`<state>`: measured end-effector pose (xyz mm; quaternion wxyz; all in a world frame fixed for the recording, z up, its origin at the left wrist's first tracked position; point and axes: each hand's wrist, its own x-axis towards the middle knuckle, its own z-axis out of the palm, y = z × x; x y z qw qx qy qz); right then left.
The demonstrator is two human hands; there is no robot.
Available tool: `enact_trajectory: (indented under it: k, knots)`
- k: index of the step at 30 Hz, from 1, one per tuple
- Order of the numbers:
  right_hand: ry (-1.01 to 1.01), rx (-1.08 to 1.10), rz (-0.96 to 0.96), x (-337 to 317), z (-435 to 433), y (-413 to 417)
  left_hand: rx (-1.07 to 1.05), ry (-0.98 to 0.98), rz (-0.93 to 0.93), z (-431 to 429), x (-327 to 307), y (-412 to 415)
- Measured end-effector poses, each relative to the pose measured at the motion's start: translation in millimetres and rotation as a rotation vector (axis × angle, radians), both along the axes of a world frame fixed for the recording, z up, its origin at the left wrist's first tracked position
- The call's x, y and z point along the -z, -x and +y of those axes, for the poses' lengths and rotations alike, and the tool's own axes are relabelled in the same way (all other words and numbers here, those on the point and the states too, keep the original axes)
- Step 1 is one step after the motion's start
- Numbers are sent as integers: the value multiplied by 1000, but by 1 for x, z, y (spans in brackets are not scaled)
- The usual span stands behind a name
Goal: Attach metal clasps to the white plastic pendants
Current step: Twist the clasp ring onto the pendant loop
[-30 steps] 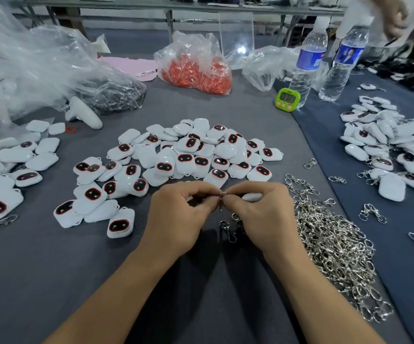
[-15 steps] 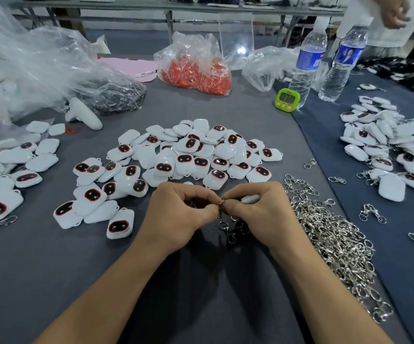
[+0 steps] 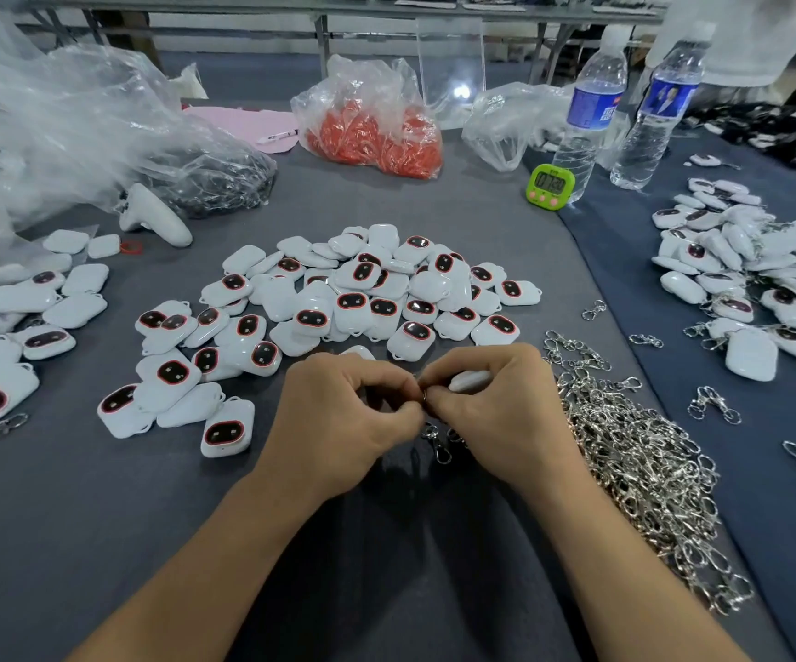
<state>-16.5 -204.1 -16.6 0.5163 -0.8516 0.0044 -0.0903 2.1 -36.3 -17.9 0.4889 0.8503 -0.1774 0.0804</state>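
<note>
Grey cloth tabletop, loose pendant heap just beyond your hands. Your right hand curled round one white pendant, long axis roughly left-right, near end pointing at your left hand. That hand pinched the split ring against it, fingertips meeting. The lobster clasp dangled below. The spare clasps lay nearer your right hand.

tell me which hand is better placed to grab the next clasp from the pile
Right, probably. The clasp pile lies just beside the right hand; the left hand would have to cross over. Both are busy: left pinches a ring, right holds a pendant.
</note>
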Motion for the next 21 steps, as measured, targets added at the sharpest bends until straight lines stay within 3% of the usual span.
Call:
enact_trajectory:
  k: [4,7,13,21]
  knots:
    - [-20,0,30,-1,2,-1,-34,-110,-210,-1,1,6]
    - [-70,-3,50,-1,1,-1,-64,-80,-249,-3,1,8]
    - [-285,1,111,0,1,-5,-7,122,-7,-3,-1,1]
    - [-352,-80,212,-2,-1,-4,128,127,161,5,-8,-7]
